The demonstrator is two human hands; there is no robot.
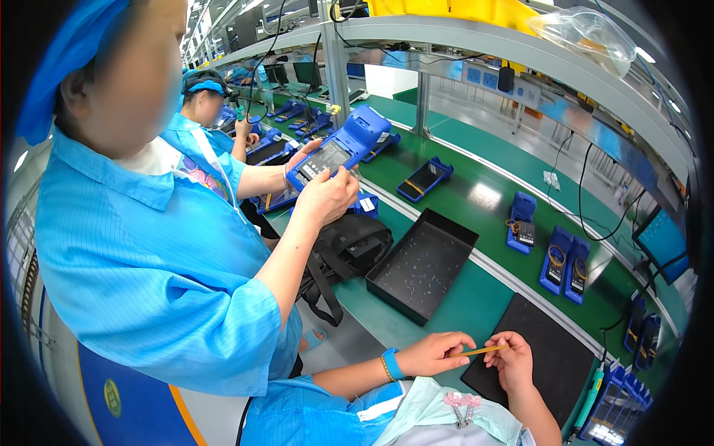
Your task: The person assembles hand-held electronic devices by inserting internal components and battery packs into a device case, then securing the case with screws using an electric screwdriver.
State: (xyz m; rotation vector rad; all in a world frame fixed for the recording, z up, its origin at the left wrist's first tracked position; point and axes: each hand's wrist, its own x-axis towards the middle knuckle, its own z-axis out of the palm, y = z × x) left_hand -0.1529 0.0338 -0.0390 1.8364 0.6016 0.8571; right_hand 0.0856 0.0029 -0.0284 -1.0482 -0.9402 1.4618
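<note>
Between my two hands a yellow rubber band (478,351) is drawn out into a thin strip. My left hand (437,354), with a blue wrist strap above it, pinches one end. The other end is in the closed fingers of my right hand (513,360). Both hands are above the bench edge, beside a black mat (547,364). Farther off stands a black tray (420,271) with many small pieces scattered on its bottom.
At the left a co-worker holds a blue handheld terminal (338,152). More blue devices (565,264) with rubber bands lie on the green bench (476,215). A black strapped bag (349,245) hangs by the tray. A screwdriver (591,398) and several upright devices (617,401) stand at right.
</note>
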